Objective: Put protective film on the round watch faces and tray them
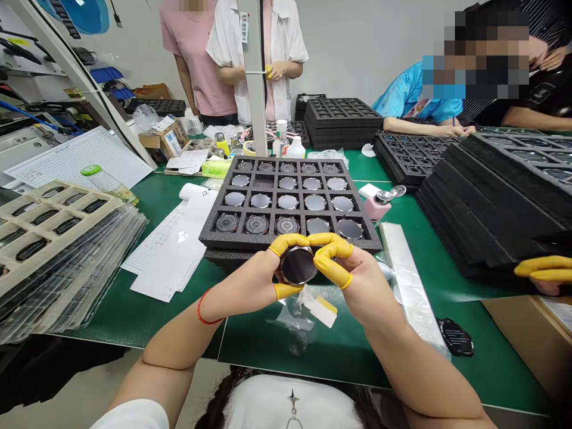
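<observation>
Between my two hands is a round watch case (298, 266) with a dark glass face turned toward me. My left hand (268, 271), in yellow finger cots, grips its left side with a finger on top and the thumb below. My right hand (342, 265), also in yellow finger cots, has its fingertips pinched at the upper right edge. Just beyond them lies a black foam tray (210, 233) of similar watch cases, some face up and some back up, with one slot in the second row vacant. Clear film (292, 319) and a small white and yellow block (324, 311) lie below my hands.
Stacked clear trays (107, 238) and paper sheets (172, 262) lie left. Right are a pink pump bottle (378, 205), a long white plastic-wrapped strip (409, 286), a dark round part (456, 337) and stacked foam trays (482, 208). Another person's yellow-cotted hand (545, 274) is at the right edge.
</observation>
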Demonstrator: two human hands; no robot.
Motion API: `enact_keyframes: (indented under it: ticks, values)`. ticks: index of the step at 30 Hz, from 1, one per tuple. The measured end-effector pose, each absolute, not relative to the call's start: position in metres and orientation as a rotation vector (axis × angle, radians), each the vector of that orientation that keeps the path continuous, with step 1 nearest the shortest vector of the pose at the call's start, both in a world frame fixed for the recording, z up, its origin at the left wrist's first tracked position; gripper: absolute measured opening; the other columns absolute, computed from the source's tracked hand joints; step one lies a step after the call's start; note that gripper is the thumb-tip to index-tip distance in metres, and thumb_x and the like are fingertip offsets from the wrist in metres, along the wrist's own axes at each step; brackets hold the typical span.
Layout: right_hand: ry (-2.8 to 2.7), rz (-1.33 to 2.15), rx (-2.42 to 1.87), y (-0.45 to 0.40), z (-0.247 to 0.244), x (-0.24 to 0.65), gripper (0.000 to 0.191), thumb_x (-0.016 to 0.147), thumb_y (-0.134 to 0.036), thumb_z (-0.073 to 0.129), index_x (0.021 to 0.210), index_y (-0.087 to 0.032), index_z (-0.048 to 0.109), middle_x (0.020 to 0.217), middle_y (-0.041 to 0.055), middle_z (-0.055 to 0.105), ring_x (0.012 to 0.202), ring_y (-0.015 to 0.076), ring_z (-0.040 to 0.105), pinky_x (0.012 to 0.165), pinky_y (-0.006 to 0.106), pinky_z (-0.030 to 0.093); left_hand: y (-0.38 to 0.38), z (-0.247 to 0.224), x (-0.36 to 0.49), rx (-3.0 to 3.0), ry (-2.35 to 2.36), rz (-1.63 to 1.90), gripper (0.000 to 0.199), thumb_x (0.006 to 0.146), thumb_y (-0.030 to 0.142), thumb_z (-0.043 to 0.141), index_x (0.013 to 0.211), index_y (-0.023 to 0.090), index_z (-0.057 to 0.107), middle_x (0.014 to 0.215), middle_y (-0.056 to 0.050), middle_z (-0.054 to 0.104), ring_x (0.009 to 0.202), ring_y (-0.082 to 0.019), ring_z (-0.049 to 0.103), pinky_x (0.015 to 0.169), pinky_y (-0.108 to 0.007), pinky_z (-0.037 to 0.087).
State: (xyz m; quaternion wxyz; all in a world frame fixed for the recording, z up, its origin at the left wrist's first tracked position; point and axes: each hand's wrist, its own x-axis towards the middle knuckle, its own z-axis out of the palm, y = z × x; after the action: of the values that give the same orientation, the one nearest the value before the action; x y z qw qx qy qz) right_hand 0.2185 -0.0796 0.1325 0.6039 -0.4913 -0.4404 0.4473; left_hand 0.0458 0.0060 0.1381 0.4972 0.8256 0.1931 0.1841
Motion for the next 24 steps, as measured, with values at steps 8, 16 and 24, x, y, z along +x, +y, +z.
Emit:
enact_keyframes:
  ticks: [8, 16, 24]
  values:
    - [-1.027, 1.025, -1.131, -0.0822, 0.1337, 0.2181, 0.015, 0.077, -0.032, 0.075, 0.074, -0.022, 0.065, 0.114, 0.0022, 0.065, 0.104, 0.0203, 0.06, 0.093, 0.036, 0.046, 0.0069, 0.1395, 0.0452, 2.058, 0.452, 0.435, 0.049, 0.084, 0.02, 0.065, 0.129, 0.025, 0.045, 0.136, -0.006, 0.046, 0.113, -0.021, 0.057, 0.091, -0.028, 0.051]
    - [-1.065, 0.986, -1.128, -0.0806, 0.131, 0.2185, 0.008, 0.08, -0.03, 0.072, 0.078, -0.024, 0.068, 0.113, 0.002, 0.065, 0.104, 0.0203, 0.06, 0.093, 0.037, 0.046, 0.0065, 0.1407, 0.0453, 2.068, 0.418, 0.473, 0.048, 0.084, 0.019, 0.065, 0.127, 0.026, 0.045, 0.132, -0.005, 0.049, 0.109, -0.019, 0.059, 0.089, -0.025, 0.05]
    - [-1.117, 0.932, -1.135, -0.0802, 0.1309, 0.2179, 0.008, 0.081, -0.029, 0.071, 0.077, -0.024, 0.067, 0.112, 0.0021, 0.065, 0.104, 0.0205, 0.061, 0.093, 0.039, 0.048, 0.0063, 0.1394, 0.0446, 2.065, 0.432, 0.463, 0.049, 0.085, 0.023, 0.066, 0.128, 0.026, 0.044, 0.134, -0.006, 0.048, 0.113, -0.022, 0.057, 0.091, -0.028, 0.05]
